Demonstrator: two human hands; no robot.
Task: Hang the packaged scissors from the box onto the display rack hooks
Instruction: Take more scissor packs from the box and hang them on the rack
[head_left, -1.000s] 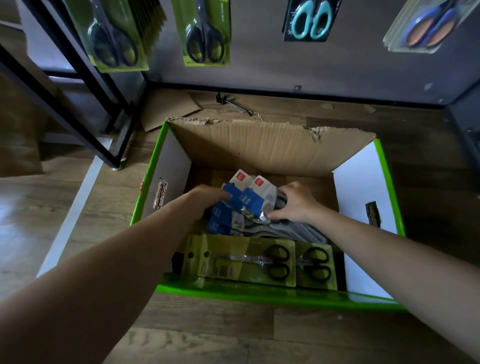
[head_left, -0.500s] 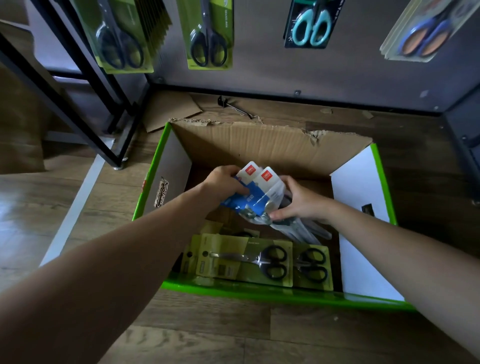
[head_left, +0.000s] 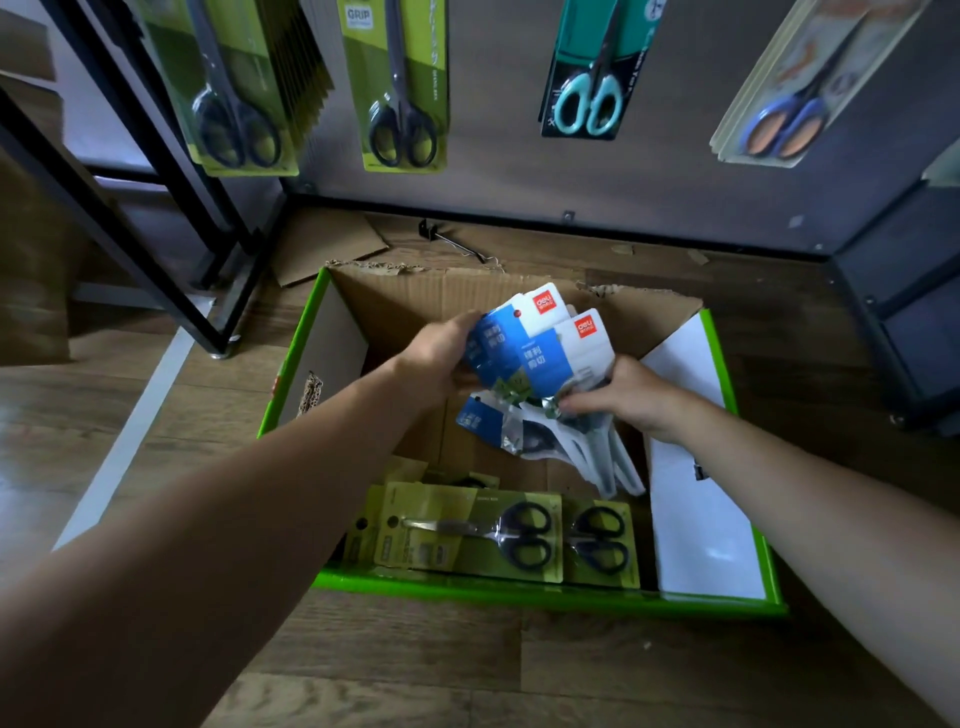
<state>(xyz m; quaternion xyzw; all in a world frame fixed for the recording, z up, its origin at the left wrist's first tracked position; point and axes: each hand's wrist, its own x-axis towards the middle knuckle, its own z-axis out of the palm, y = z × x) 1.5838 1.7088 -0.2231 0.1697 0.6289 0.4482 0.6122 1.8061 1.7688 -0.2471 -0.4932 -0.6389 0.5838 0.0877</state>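
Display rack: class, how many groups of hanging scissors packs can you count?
4: a green stack far left, a green GRIP pack beside it, a teal-handled pack right of centre, a blue-and-orange stack far right. More may hang out of view.

1. The floor (head_left: 395, 670) is brown wood-look planks with a visible grain.
2. A pale white strip (head_left: 130, 431) runs along the floor on the left.
3. A black metal frame (head_left: 114, 218) slants across the upper left, and its foot rests on the floor just beside the strip.
4. A grey panel (head_left: 519, 176) stands upright at the back, with a dark rail along its base.
5. A flat cardboard scrap (head_left: 327, 244) lies on the floor in front of the panel.
6. A dark shelf unit (head_left: 904, 291) stands at the right edge.
7. The light is dim, with a pale sheen on the planks at the far left.
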